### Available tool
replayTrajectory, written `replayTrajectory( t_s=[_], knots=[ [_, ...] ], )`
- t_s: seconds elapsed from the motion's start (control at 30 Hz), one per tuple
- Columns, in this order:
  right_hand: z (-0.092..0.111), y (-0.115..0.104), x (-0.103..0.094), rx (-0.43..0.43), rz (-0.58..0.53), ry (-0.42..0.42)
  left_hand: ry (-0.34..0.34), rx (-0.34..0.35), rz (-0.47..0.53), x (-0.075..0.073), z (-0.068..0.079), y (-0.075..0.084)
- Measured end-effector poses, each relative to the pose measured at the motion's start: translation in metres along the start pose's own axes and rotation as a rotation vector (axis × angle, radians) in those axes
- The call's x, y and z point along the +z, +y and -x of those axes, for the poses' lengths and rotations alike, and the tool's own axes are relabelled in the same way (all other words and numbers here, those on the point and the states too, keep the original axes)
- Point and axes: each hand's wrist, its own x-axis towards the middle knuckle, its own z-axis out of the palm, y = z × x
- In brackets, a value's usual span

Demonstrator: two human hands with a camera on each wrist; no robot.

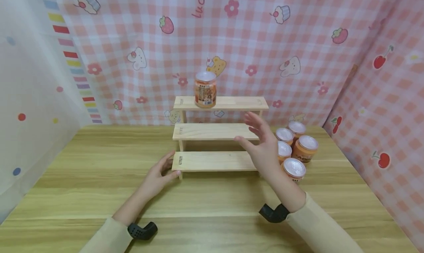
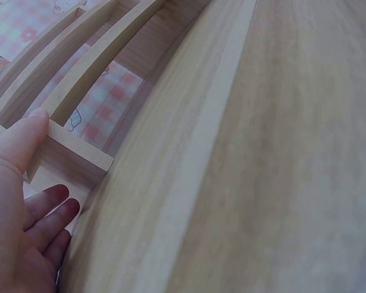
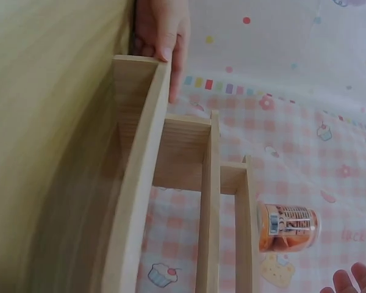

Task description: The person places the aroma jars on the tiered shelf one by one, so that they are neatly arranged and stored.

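Observation:
A three-tier wooden step shelf [image 1: 215,161] stands on the table. My left hand [image 1: 159,174] grips the left end of its lowest board, thumb at the front corner and fingers round the far side; the right wrist view also shows this left hand [image 3: 165,30] at the board's end. One jar [image 1: 205,90] with orange contents and a clear lid stands upright on the top board, left of its middle. My right hand [image 1: 264,150] is raised before the shelf's right side, fingers spread and gently bent, holding nothing. It hides the right ends of the lower two boards.
Several similar lidded jars [image 1: 305,148] stand grouped on the table right of the shelf, close beside my right hand and forearm. A pink checked cloth [image 1: 149,83] hangs behind the wooden table [image 1: 212,208], with more cloth on both sides.

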Motion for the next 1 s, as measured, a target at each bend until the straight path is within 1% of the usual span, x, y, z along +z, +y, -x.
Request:
replayTrajectory(
  t_s=[0.13,0.33,0.43,0.47,0.57,0.67,0.7,0.8,1.0],
  knots=[
    [0.013,-0.001,-0.018,-0.001,0.035,-0.008,0.002,-0.005,-0.001,0.001,0.000,0.000],
    [0.029,-0.003,-0.043,-0.018,0.056,0.013,0.010,-0.016,-0.008,0.000,0.001,0.001],
    [0.036,0.001,-0.056,-0.030,0.077,0.018,0.006,-0.030,-0.019,0.000,0.001,0.005],
    [0.039,0.003,-0.060,-0.029,0.088,0.017,0.006,-0.032,-0.020,0.000,0.002,0.010],
    [0.047,0.006,-0.072,0.020,0.128,0.009,0.002,-0.036,-0.020,0.000,0.006,0.024],
    [0.055,0.010,-0.085,0.105,0.192,0.000,-0.002,-0.033,-0.016,-0.001,0.009,0.037],
    [0.057,0.012,-0.090,0.131,0.211,-0.009,-0.004,-0.033,-0.018,-0.001,0.010,0.039],
    [0.063,0.017,-0.103,0.158,0.273,-0.039,-0.009,-0.041,-0.020,-0.001,0.010,0.041],
    [0.073,0.029,-0.127,0.138,0.348,-0.089,-0.007,-0.043,-0.008,-0.001,0.008,0.036]
  ],
)
